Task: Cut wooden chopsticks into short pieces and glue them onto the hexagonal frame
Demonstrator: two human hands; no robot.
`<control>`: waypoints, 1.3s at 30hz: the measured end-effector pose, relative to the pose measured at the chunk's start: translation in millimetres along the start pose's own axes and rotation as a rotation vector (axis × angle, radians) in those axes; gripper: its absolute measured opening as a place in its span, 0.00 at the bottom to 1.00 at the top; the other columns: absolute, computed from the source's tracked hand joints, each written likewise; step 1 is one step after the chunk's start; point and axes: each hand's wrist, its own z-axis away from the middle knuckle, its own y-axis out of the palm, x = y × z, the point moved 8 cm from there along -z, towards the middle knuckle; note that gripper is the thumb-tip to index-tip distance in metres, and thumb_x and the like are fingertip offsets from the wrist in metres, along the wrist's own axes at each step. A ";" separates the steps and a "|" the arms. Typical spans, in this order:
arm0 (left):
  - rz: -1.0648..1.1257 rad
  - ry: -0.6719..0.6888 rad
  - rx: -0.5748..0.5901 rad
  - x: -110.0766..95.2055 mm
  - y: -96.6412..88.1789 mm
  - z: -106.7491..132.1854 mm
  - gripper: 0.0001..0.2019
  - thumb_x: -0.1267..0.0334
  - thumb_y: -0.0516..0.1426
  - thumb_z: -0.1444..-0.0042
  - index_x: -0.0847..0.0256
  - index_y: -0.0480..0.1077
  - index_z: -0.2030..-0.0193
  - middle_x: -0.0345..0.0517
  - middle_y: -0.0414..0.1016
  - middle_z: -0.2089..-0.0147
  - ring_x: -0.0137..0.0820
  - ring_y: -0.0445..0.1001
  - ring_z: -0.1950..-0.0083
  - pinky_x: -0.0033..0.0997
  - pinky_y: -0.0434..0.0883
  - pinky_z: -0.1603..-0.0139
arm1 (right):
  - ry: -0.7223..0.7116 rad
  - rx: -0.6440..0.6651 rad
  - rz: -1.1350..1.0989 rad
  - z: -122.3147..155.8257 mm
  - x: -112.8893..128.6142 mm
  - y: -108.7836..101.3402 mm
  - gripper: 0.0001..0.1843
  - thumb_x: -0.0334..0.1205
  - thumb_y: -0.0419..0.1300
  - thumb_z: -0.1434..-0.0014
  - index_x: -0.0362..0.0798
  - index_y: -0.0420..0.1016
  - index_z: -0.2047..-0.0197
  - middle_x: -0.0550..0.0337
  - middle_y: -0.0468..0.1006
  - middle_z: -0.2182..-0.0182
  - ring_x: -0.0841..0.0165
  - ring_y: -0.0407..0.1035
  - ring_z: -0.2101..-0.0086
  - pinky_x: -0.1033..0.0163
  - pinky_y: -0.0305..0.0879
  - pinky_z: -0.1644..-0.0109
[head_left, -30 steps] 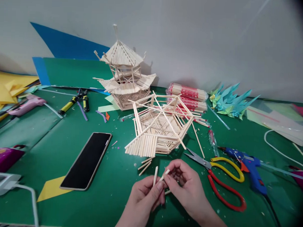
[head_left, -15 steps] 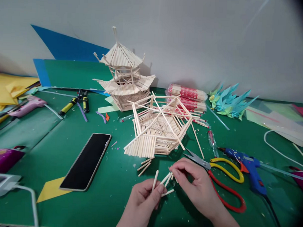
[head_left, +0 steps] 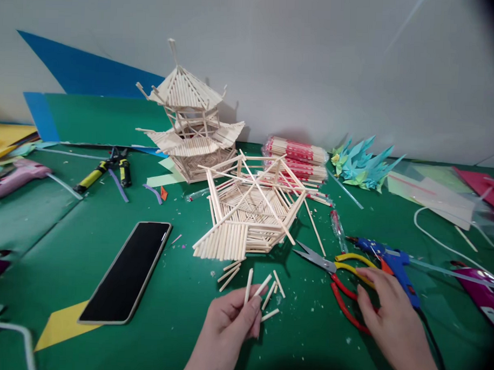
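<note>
My left hand (head_left: 229, 327) is closed on a few short wooden sticks (head_left: 255, 287), held upright near the table's front edge. More short sticks (head_left: 272, 299) lie loose on the green mat just beside it. My right hand (head_left: 388, 314) lies with fingers spread over the handles of the red and yellow scissors (head_left: 341, 274); I cannot tell whether it grips them. The blue glue gun (head_left: 390, 263) lies just behind that hand. A hexagonal stick frame (head_left: 250, 212) stands behind the loose sticks.
A finished stick pagoda (head_left: 190, 132) stands at the back by the wall. A black phone (head_left: 126, 270) lies at the left. Packs of chopsticks (head_left: 296, 157), paper cranes (head_left: 363, 162), yellow-handled pliers (head_left: 99, 172) and a pink glue gun (head_left: 18, 174) lie around.
My right hand let go of the sticks and moved right onto the scissors. Some sticks now lie on the mat. The left hand still holds its sticks. The view shifted right.
</note>
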 end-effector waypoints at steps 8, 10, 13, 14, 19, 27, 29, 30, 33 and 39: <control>0.080 -0.076 0.086 11.1 5.5 1.4 0.14 0.55 0.57 0.50 0.65 0.72 0.75 0.33 0.55 0.86 0.22 0.48 0.80 0.24 0.50 0.76 | -0.107 0.109 0.080 -19.5 -15.3 25.0 0.14 0.39 0.46 0.43 0.44 0.68 0.59 0.49 0.72 0.62 0.57 0.66 0.61 0.52 0.64 0.56; 0.093 -0.088 0.083 13.4 4.9 1.5 0.14 0.54 0.57 0.50 0.65 0.72 0.75 0.32 0.55 0.86 0.22 0.48 0.80 0.24 0.50 0.75 | -0.129 0.133 0.065 -20.8 -15.9 23.0 0.13 0.40 0.46 0.43 0.46 0.68 0.61 0.51 0.73 0.63 0.59 0.68 0.64 0.54 0.66 0.60; 0.112 -0.099 0.079 14.7 4.4 1.1 0.15 0.53 0.57 0.50 0.65 0.72 0.76 0.33 0.56 0.86 0.21 0.49 0.80 0.25 0.48 0.77 | -0.121 0.111 0.038 -13.2 -17.1 9.7 0.16 0.43 0.42 0.41 0.46 0.66 0.58 0.48 0.70 0.59 0.58 0.68 0.61 0.54 0.66 0.60; 0.120 -0.099 0.075 14.6 4.2 1.0 0.16 0.53 0.57 0.50 0.65 0.71 0.78 0.33 0.56 0.86 0.21 0.49 0.80 0.25 0.48 0.77 | -0.104 0.092 0.005 -8.9 -17.5 3.3 0.17 0.45 0.42 0.41 0.46 0.66 0.57 0.48 0.69 0.58 0.57 0.67 0.60 0.53 0.66 0.58; 0.178 -0.120 0.089 13.7 6.1 1.7 0.15 0.53 0.59 0.52 0.67 0.74 0.73 0.33 0.57 0.87 0.21 0.50 0.81 0.24 0.46 0.77 | 0.127 0.377 -0.536 23.5 -19.7 3.8 0.18 0.48 0.50 0.43 0.54 0.62 0.50 0.53 0.65 0.49 0.59 0.64 0.51 0.59 0.64 0.51; 0.229 -0.092 0.149 9.5 9.4 5.6 0.14 0.54 0.58 0.52 0.66 0.72 0.75 0.33 0.56 0.87 0.21 0.49 0.82 0.25 0.45 0.78 | 0.077 0.755 -0.904 34.4 52.8 8.2 0.29 0.36 0.63 0.57 0.55 0.65 0.50 0.53 0.72 0.55 0.56 0.68 0.56 0.58 0.65 0.53; 0.224 -0.076 0.166 8.7 9.0 6.1 0.14 0.54 0.58 0.51 0.66 0.72 0.75 0.33 0.54 0.86 0.21 0.49 0.81 0.25 0.44 0.78 | 0.103 0.776 -0.892 30.7 64.9 8.1 0.29 0.30 0.64 0.62 0.55 0.69 0.53 0.56 0.75 0.62 0.58 0.71 0.61 0.60 0.68 0.58; 0.214 -0.067 0.178 8.2 8.7 6.3 0.14 0.54 0.58 0.51 0.66 0.72 0.75 0.33 0.53 0.85 0.21 0.48 0.81 0.25 0.44 0.78 | 0.120 0.775 -0.896 30.0 67.6 8.3 0.29 0.29 0.64 0.63 0.55 0.70 0.54 0.57 0.76 0.65 0.59 0.71 0.63 0.61 0.69 0.60; 0.165 -0.032 0.218 5.9 8.2 6.7 0.14 0.54 0.57 0.50 0.65 0.72 0.74 0.32 0.51 0.83 0.22 0.46 0.80 0.26 0.43 0.78 | 0.160 0.743 -0.969 33.5 64.0 10.6 0.25 0.34 0.62 0.58 0.56 0.70 0.53 0.57 0.77 0.66 0.61 0.73 0.67 0.62 0.70 0.63; 0.040 -0.001 0.225 1.4 6.9 7.3 0.15 0.53 0.56 0.50 0.64 0.71 0.75 0.34 0.52 0.82 0.23 0.47 0.78 0.26 0.44 0.78 | 0.158 0.719 -0.936 44.5 44.6 14.9 0.25 0.43 0.63 0.55 0.57 0.70 0.51 0.51 0.72 0.52 0.59 0.70 0.57 0.59 0.68 0.56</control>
